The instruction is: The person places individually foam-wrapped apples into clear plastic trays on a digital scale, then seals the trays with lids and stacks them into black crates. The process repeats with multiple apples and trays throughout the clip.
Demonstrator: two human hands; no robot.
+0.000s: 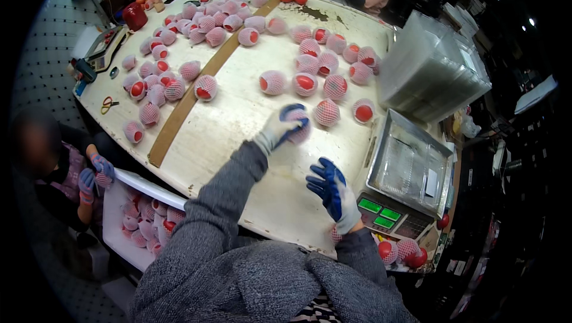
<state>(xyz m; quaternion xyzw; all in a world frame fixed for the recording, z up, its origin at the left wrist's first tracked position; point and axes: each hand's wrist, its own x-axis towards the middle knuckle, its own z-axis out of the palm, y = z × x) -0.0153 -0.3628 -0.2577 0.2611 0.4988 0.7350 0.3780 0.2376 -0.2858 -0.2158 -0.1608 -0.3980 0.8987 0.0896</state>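
1. Plainly, the left hand (283, 126) has its gloved fingers curled around a net-sleeved fruit (301, 134), which shows at the right side of the grip; motion blur hides its long axis, and I cannot tell whether it touches the table (280, 204).
2. Nearer the body and right of that grip, the right hand (333, 195) is empty, fingers spread, apart from the fruit.
3. Farther right of the grip, a clear plastic container (400, 162) sits on the scale (406, 223); the right hand is nearer to it than the left.
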